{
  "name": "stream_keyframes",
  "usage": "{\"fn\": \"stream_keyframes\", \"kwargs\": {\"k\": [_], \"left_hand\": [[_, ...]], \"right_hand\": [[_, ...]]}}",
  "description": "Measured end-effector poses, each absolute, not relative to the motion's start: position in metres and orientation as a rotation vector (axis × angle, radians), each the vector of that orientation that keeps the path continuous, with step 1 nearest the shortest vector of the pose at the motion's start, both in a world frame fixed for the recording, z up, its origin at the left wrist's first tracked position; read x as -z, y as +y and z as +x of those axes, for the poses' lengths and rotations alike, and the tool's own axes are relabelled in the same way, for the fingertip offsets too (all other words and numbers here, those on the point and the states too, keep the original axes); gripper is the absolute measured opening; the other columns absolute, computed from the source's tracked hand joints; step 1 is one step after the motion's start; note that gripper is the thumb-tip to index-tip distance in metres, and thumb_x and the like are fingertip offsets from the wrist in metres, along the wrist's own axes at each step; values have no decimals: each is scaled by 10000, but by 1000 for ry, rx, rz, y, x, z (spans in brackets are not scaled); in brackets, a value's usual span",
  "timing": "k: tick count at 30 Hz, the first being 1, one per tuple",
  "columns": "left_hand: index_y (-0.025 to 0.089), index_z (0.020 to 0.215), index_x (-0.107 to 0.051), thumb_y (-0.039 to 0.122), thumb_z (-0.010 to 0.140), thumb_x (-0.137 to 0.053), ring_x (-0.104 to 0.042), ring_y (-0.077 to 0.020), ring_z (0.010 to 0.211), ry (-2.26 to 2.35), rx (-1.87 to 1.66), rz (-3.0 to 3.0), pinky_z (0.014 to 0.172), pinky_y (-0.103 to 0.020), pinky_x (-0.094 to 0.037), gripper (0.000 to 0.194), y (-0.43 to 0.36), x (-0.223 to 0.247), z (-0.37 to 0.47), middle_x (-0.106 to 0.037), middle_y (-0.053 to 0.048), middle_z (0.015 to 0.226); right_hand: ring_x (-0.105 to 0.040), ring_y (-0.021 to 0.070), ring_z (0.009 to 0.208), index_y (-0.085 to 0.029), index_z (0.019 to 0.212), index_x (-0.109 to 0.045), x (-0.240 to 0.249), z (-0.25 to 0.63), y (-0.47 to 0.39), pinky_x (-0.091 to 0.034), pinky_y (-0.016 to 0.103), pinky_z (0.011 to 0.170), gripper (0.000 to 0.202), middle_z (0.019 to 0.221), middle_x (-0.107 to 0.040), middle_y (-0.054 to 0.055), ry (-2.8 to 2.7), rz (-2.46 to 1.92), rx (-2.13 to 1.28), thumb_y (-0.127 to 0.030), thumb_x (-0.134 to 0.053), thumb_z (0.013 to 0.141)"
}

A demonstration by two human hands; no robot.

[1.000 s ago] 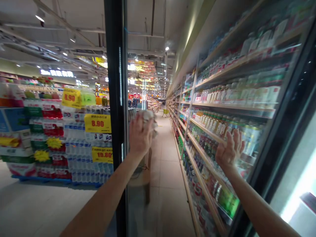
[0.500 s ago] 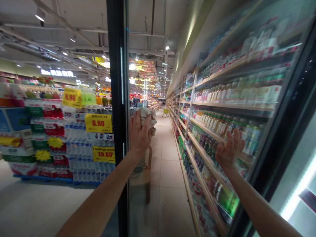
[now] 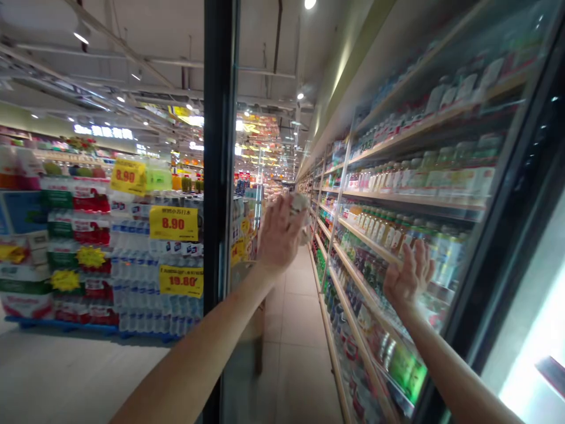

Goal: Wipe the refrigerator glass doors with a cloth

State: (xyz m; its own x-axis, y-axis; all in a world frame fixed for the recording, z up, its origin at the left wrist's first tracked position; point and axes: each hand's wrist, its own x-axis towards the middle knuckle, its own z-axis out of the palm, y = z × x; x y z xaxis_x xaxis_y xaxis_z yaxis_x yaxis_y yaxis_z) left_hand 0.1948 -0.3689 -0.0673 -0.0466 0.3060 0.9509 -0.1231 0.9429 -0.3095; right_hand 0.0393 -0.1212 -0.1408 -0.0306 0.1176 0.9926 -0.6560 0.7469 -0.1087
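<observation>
A glass door with a black frame [image 3: 219, 176] stands across the view. My left hand [image 3: 281, 232] presses a crumpled pale cloth [image 3: 300, 206] against the glass; the cloth shows beyond the fingertips on their right side. My right hand [image 3: 408, 277] is raised at the right with its fingers apart and slightly bent, with no object visible in it. It is at or close to the glass, in front of the bottle shelves; whether the palm touches is hard to tell.
Shelves of bottles [image 3: 410, 197] run along the right, seen through or mirrored in the glass. Stacked water packs [image 3: 154, 306] with yellow price signs [image 3: 173, 223] stand at the left. A dark frame edge [image 3: 503, 200] slants down the right side.
My left hand has moved right across the glass with the cloth, away from the black frame. My right hand has stayed in nearly the same place. The view has shifted slightly.
</observation>
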Motion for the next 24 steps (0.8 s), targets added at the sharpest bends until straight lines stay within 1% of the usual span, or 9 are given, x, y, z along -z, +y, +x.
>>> {"fn": "stream_keyframes", "kwargs": {"k": [3, 5, 7, 9, 11, 15, 17, 21, 24], "left_hand": [[215, 1296, -447, 229, 865, -472, -289, -241, 1366, -1693, -634, -528, 1103, -395, -280, 432, -337, 85, 179, -414, -95, 1417], [244, 1302, -435, 239, 874, -456, -323, -225, 1351, -1723, -715, -618, 1102, -398, -284, 428, -328, 82, 173, -436, -65, 1405], [250, 1332, -399, 239, 884, -437, -291, -240, 1366, -1697, -604, -441, 1100, -449, -278, 449, -332, 62, 173, -414, -74, 1420], [239, 1362, -364, 235, 889, -423, -235, -268, 1387, -1607, -382, -167, 1099, -508, -259, 476, -340, 37, 175, -373, -102, 1443], [226, 1371, -356, 234, 894, -410, -209, -277, 1395, -1548, -265, -62, 1100, -521, -250, 480, -342, 27, 176, -359, -118, 1448], [226, 1327, -417, 247, 887, -434, -307, -243, 1358, -1688, -576, -498, 1103, -434, -281, 441, -320, 59, 168, -442, -82, 1396], [248, 1285, -460, 269, 883, -459, -350, -233, 1335, -1721, -675, -622, 1103, -425, -284, 403, -313, 70, 165, -461, -56, 1386], [241, 1310, -432, 258, 883, -459, -295, -276, 1362, -1658, -429, -254, 1094, -516, -258, 428, -323, 39, 170, -396, -109, 1430], [221, 1338, -399, 218, 884, -443, -269, -273, 1374, -1607, -332, -108, 1096, -508, -264, 457, -327, 29, 172, -371, -133, 1442]], "right_hand": [[-290, 290, 1364, -173, 1367, -376, 141, 39, -121, -233, 554, 1073, 528, 1433, -373, 165, -1454, 467, -644, -317, -392, 859], [-292, 292, 1364, -172, 1370, -375, 141, 39, -121, -236, 560, 1071, 531, 1427, -383, 167, -1452, 474, -639, -316, -394, 859], [-285, 293, 1367, -174, 1375, -368, 141, 40, -120, -236, 565, 1070, 534, 1429, -377, 169, -1472, 475, -646, -317, -388, 861], [-273, 292, 1372, -178, 1382, -357, 141, 41, -120, -231, 568, 1070, 536, 1438, -362, 169, -1488, 477, -651, -312, -377, 863], [-265, 288, 1376, -185, 1385, -349, 140, 42, -120, -231, 565, 1071, 537, 1441, -359, 166, -1488, 477, -656, -305, -375, 863], [-279, 283, 1371, -195, 1384, -349, 140, 43, -120, -240, 557, 1067, 535, 1439, -366, 160, -1473, 480, -651, -307, -383, 862], [-288, 283, 1367, -195, 1386, -346, 139, 42, -120, -242, 555, 1066, 534, 1435, -373, 164, -1462, 486, -637, -307, -388, 865], [-290, 284, 1367, -194, 1388, -342, 139, 41, -120, -258, 548, 1061, 532, 1431, -378, 170, -1435, 494, -616, -296, -395, 869], [-295, 286, 1365, -197, 1391, -337, 140, 40, -120, -260, 550, 1061, 538, 1431, -380, 169, -1422, 487, -607, -295, -404, 867]]}}
